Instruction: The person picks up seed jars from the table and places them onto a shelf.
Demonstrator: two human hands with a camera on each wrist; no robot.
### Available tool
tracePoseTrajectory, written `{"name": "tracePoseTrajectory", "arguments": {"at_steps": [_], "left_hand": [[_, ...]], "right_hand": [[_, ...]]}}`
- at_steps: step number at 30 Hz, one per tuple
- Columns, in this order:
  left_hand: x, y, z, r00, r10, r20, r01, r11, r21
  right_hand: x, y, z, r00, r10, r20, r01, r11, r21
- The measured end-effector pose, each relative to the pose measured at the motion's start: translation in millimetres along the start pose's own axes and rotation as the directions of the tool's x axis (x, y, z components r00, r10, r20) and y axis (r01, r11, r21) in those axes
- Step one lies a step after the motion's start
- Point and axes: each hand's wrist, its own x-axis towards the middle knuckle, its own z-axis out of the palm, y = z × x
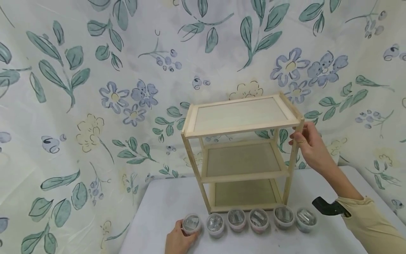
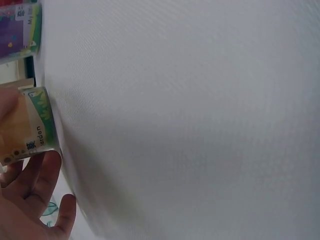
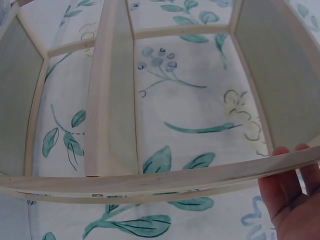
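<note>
My left hand grips the leftmost of a row of small round plastic tubs with clear lids. In the left wrist view this tub has a tan and green printed label, and fingers curl around its side. A three-tier wooden shelf stands behind the row. Near its top right corner, my right hand holds the front upright, thumb in front. The right wrist view has the fingertips over the edge of that wooden upright. Shiny contents show through the tub lids.
Several more tubs run rightward along the shelf's front foot, from the second tub to the last one. All stand on a white table. A floral cloth hangs close behind the shelf. A black strap sticks out from the right sleeve.
</note>
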Motion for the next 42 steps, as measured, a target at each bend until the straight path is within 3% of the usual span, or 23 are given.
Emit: {"name": "tracePoseTrajectory", "arguments": {"at_steps": [30,42], "left_hand": [[0.3,4.0,-2.9,0.999,-0.016,0.03,0.015,1.0,0.026],[4.1,3.1,-4.4,1.0,-0.01,-0.02,0.011,1.0,0.027]], "right_hand": [[0.6,4.7,2.0,1.0,0.019,-0.001,-0.019,0.999,-0.038],[0.9,0.1,1.2,1.0,0.014,0.003,-0.014,1.0,-0.021]]}}
